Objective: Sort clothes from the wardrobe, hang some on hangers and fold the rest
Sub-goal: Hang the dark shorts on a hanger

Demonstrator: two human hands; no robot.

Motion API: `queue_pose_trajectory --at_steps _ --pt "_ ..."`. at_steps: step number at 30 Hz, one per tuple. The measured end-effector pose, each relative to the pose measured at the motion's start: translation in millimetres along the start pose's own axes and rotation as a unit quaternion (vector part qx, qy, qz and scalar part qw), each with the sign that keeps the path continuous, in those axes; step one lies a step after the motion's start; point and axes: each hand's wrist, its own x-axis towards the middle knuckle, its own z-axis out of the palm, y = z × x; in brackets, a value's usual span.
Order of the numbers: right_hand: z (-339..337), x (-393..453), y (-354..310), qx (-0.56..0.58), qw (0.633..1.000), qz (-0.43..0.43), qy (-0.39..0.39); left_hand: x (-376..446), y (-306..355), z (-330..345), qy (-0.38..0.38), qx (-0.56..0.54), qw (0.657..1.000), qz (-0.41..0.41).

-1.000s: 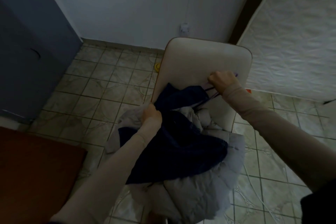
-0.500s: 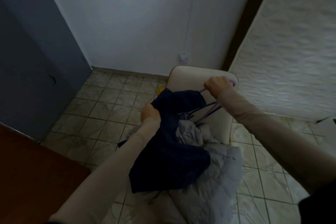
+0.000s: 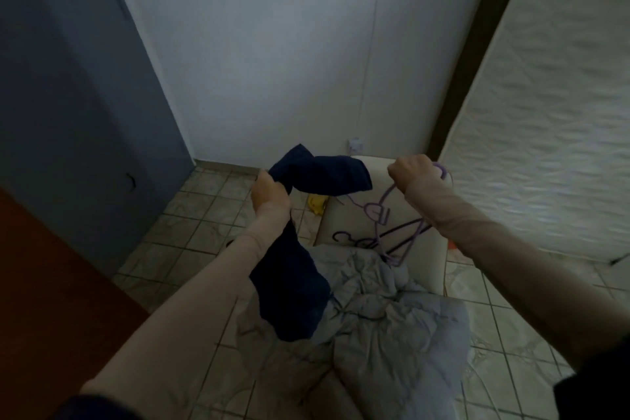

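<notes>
My left hand (image 3: 269, 193) grips a dark navy garment (image 3: 293, 286) lifted above the chair; part of the cloth flops over my fist to the right and the rest hangs down past my forearm. My right hand (image 3: 410, 170) is closed round the hook of a lilac hanger (image 3: 392, 235), which dangles in front of the chair back, tangled with a dark hanger (image 3: 344, 236). A pale grey padded jacket (image 3: 381, 310) lies crumpled on the seat below both hands.
The cream chair (image 3: 426, 249) stands on a tiled floor (image 3: 191, 215) against a white wall. A grey-blue wardrobe side (image 3: 68, 95) is at left, a brown wooden surface (image 3: 51, 283) at lower left, a quilted mattress (image 3: 562, 112) at right. A small yellow object (image 3: 315, 204) lies on the floor.
Both hands have risen. The navy garment has come up off the grey jacket, and the lilac hanger has been pulled up clear of the pile.
</notes>
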Motion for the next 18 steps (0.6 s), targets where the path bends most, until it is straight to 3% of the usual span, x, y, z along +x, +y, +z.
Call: queue_pose_trajectory --at_steps 8,12,14,16,18 --pt "-17.8 -16.8 12.0 0.066 0.993 0.071 -0.063 0.8 38.0 -25.9 0.028 -0.029 0.999 0.026" --pt "-27.2 -28.8 26.7 0.182 0.974 0.127 -0.049 3.4 62.1 -39.2 0.038 -0.057 0.997 0.047" --pt "-35.3 -32.6 30.3 0.270 0.946 0.144 -0.106 5.9 75.6 -45.0 0.036 -0.081 0.994 0.060" --pt "-40.2 -32.4 28.5 0.417 0.880 0.162 -0.162 8.1 89.0 -52.0 0.031 -0.106 0.991 0.077" --pt "-42.4 -27.9 24.2 0.526 0.820 0.162 -0.158 10.7 102.8 -58.8 0.018 -0.127 0.987 0.101"
